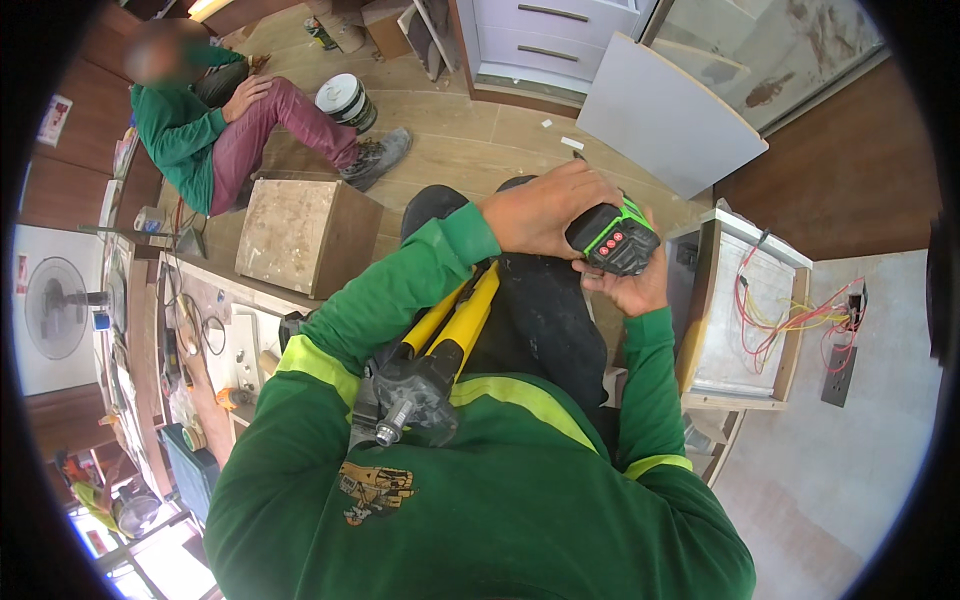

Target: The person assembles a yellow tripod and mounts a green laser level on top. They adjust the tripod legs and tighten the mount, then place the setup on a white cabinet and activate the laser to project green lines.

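Both my hands hold a boxy black-and-green device (622, 246), perhaps a laser level, in front of my knees. Red round marks show on its dark face. My left hand (550, 207) lies over its far left side, fingers curled around it. From the right and below, my right hand (642, 290) grips it, with fingers under the near edge. A tripod (465, 318) with yellow legs leans against my body between my arms. Its dusty black head and metal screw (393, 422) point toward me, and nothing is mounted on the screw.
A person in green (180, 150) sits at the far left beside a white-lidded bucket (342, 97). Nearer stands a wooden box (290, 235). At right, loose wires (790, 312) hang from a wall opening over a wooden frame (700, 300). A white panel (665, 115) leans by the drawers (550, 35).
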`<state>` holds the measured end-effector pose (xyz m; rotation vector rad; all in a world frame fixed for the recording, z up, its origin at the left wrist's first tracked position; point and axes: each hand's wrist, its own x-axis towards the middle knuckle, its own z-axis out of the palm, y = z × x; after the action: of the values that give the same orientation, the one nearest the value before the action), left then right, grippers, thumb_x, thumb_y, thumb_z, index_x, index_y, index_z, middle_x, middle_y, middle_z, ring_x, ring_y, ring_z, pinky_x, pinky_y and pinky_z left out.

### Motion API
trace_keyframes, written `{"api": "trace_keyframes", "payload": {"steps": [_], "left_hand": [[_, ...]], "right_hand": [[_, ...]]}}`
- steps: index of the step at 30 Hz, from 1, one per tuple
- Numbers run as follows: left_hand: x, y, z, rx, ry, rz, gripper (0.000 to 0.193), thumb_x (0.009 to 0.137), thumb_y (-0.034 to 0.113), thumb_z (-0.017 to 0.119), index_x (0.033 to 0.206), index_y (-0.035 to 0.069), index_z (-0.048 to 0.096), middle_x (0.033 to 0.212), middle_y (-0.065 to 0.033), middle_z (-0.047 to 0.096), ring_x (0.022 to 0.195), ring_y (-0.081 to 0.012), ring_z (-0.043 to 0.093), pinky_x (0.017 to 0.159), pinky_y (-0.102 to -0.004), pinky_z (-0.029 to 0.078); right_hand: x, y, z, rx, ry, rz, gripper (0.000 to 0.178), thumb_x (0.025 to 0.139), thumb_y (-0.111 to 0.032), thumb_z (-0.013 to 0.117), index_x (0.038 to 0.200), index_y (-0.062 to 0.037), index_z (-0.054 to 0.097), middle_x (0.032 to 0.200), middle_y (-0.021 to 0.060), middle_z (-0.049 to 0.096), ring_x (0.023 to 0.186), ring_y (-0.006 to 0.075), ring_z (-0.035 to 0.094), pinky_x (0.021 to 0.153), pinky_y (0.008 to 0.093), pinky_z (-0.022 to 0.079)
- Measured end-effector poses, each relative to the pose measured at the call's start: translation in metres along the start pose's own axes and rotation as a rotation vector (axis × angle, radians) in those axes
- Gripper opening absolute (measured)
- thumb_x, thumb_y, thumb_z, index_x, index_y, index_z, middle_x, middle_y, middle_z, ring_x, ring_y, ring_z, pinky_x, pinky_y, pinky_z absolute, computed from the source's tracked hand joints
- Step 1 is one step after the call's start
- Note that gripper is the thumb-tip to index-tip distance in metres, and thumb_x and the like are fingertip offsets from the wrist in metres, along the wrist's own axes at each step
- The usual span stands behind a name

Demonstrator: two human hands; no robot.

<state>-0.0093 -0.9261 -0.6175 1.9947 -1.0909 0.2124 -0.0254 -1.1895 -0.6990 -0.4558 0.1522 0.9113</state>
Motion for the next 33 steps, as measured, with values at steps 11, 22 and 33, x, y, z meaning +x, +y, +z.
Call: {"api": "trace_keyframes", "payload": {"steps": [11,22,33], "left_hand": [[-0.002,0.022,0.034,0.098,0.326,-0.368,0.086,0.067,0.041,0.102,0.132,-0.001,0.065,0.119,-0.0203,0.067,0.114,-0.0398,0.064,0.103,-0.0481,0.051],[0.006,0.021,0.003,-0.259,0.304,-0.735,0.083,0.085,0.055,0.095,0.132,-0.005,0.064,0.122,-0.0158,0.07,0.117,-0.0222,0.066,0.103,-0.0364,0.053],[-0.005,-0.031,-0.007,-1.032,0.339,-0.662,0.077,0.099,0.05,0.084,0.155,0.005,0.054,0.147,-0.0102,0.06,0.14,-0.023,0.056,0.121,-0.0403,0.044]], "right_hand": [[-0.014,0.001,0.046,-0.553,0.345,-0.395,0.09,0.106,-0.083,0.043,0.156,-0.0094,0.056,0.141,0.0133,0.071,0.119,0.0309,0.075,0.083,0.0569,0.068],[0.011,-0.021,0.091,-0.801,0.566,-0.374,0.069,0.104,-0.068,0.062,0.143,-0.011,0.067,0.122,0.0088,0.074,0.092,0.0207,0.078,0.069,0.0409,0.067],[0.026,-0.038,0.109,-0.768,0.451,-0.307,0.07,0.105,-0.074,0.055,0.15,-0.0204,0.059,0.125,0.0067,0.074,0.097,0.0213,0.076,0.063,0.0403,0.06]]}}
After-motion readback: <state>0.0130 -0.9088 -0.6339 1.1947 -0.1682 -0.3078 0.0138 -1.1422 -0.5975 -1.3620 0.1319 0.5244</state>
